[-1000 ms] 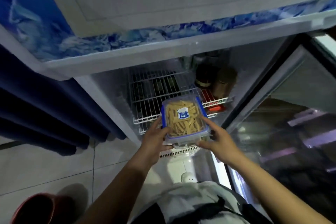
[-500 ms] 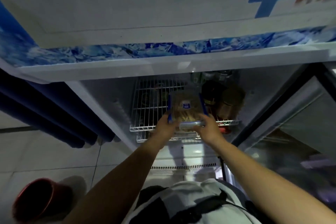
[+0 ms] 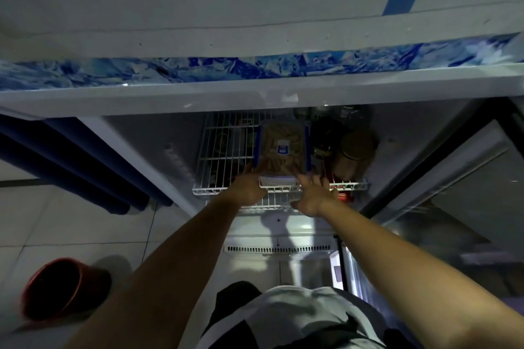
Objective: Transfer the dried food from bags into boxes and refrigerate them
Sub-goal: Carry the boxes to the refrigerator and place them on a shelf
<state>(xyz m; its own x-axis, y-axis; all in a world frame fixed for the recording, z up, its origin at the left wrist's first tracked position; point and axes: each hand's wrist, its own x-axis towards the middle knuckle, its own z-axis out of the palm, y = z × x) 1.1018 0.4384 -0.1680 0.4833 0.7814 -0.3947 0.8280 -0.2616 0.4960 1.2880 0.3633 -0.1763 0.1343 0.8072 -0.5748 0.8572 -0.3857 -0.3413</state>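
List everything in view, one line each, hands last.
food box: one, clear with blue clips, on the wire shelf
wire shelf: one, white, inside the fridge
jars: at least two, brown and dark, right of the box
fridge door: one, glass, open at right
bucket: one, red, on the floor at left
curtain: one, dark blue, left
left hand: at the box's near left corner
right hand: fingers straight against the box's near end

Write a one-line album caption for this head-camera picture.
Both hands, left and right, slide a box of dried food onto the fridge's wire shelf.
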